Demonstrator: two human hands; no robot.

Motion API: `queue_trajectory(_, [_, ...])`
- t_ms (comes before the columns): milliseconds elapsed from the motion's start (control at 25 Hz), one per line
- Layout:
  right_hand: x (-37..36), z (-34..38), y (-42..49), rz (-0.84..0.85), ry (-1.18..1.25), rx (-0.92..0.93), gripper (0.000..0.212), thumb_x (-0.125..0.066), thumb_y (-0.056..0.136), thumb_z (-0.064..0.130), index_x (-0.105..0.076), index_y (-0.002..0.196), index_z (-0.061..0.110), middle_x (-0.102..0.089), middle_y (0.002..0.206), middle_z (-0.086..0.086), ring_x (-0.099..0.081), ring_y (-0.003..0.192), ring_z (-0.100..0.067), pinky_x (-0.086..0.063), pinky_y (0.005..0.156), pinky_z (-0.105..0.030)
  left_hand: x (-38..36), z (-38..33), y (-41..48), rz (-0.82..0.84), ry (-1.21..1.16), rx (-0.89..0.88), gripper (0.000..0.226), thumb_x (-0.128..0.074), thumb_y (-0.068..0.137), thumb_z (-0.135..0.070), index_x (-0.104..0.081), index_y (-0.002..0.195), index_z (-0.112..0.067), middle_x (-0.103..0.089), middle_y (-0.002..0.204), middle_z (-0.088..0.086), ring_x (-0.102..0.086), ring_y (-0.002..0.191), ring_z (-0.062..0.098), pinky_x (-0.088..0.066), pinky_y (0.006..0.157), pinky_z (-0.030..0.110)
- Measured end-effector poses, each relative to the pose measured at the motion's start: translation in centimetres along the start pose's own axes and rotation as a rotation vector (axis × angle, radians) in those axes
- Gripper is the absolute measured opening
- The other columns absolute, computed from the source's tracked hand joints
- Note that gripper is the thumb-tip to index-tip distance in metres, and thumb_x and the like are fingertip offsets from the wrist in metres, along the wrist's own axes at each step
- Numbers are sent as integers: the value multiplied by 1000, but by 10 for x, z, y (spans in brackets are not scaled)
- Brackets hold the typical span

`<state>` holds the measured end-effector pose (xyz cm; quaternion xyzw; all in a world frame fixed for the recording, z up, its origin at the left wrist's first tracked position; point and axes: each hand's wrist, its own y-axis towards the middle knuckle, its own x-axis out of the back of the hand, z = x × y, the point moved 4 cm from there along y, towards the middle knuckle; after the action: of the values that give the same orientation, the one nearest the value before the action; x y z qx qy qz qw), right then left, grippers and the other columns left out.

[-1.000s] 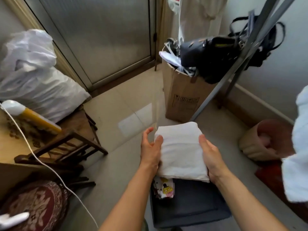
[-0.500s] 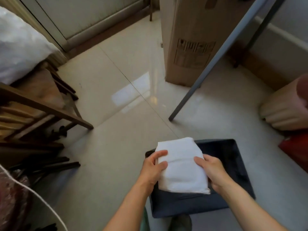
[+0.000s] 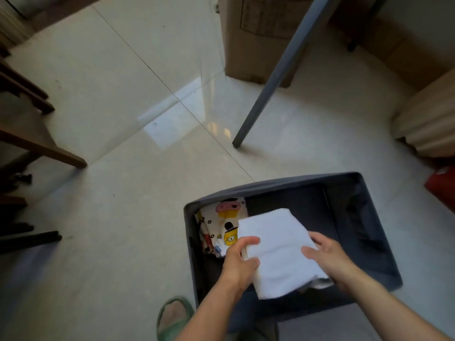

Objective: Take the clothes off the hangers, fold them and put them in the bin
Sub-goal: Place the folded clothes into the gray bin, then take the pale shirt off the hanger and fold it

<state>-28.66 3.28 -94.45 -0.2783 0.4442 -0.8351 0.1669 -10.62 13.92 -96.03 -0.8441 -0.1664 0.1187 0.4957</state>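
Soft daylight fills the scene, which is rather dim overall. A pale glare patch shines on the glossy floor (image 3: 172,119), while its lower left corner sinks into bluish shadow. The grey pole (image 3: 270,82) casts a faint shadow at its foot. The inside of the bin (image 3: 384,242) is nearly black, its detail lost; the white cloth (image 3: 278,254) is almost washed out. The left hand (image 3: 240,262) and right hand (image 3: 327,257) look slightly smeared. Wide-angle bending and softness grow toward the edges.
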Motion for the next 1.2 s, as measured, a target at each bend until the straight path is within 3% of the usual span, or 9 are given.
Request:
queue_trajectory(80, [4,-3,19,-78,0,92,34,-54,89,-12,-60,118,4,-70,94,-6,-68,64,-3,-52,53,-16,-11,1,22,-17,14,-110,50,-46,83,17,-68,99,-25,-57,114,-5,-58,107,17,-57,87,33])
queue_trajectory(160, [8,-6,38,-133,16,141,39,-52,88,-15,-56,123,2,-69,105,-13,-67,70,-1,-52,59,-12,-20,1,44,-41,55,-191,53,-44,81,20,-70,93,-25,-60,113,-7,-58,113,18,-53,89,24])
queue_trajectory(320, [1,-25,68,-108,-111,46,69,-50,89,-10,-26,150,9,-42,148,-14,-49,127,-24,-41,101,-27,-31,10,79,-37,184,-110,58,-50,86,13,-58,126,-27,-40,143,1,-48,123,18,-43,75,11])
queue_trajectory(400, [-7,-30,73,-106,-186,17,71,-51,89,-8,-22,152,10,-34,154,-12,-35,139,-24,-29,112,-31,-32,13,83,-17,229,-71,59,-56,89,7,-47,140,-22,-34,150,6,-48,123,17,-43,72,9])
queue_trajectory(440, [-13,-30,72,-108,-175,15,67,-49,90,-8,-26,150,9,-37,152,-12,-38,138,-24,-30,111,-30,-33,11,79,-7,212,-60,57,-56,90,5,-47,140,-21,-38,148,9,-51,120,17,-46,70,9])
queue_trajectory(560, [-29,-13,52,-131,-130,33,51,-48,92,-4,-42,141,8,-51,138,-10,-50,124,-23,-36,99,-25,-34,-5,58,-2,71,-19,44,-54,92,3,-54,132,-17,-55,132,7,-55,115,19,-52,90,27])
queue_trajectory(720, [-43,33,13,-81,-59,75,38,-51,93,4,-53,131,5,-59,115,-11,-56,101,-20,-42,87,-27,-28,-46,25,4,-86,5,34,-50,94,2,-57,125,-13,-63,101,2,-62,93,19,-52,78,31])
queue_trajectory(920, [-33,103,-65,19,36,92,29,-48,96,7,-54,124,9,-63,113,-11,-62,85,-19,-47,65,-28,-6,-113,-46,1,-304,10,25,-53,95,-2,-59,116,-16,-68,107,8,-68,93,21,-54,72,29])
queue_trajectory(1200, [-5,209,-212,58,188,203,23,-44,99,10,-57,118,10,-69,96,-11,-66,75,-20,-49,62,-26,25,-203,-202,86,-584,-10,23,-47,100,-10,-56,122,-12,-68,104,9,-67,91,22,-55,78,33])
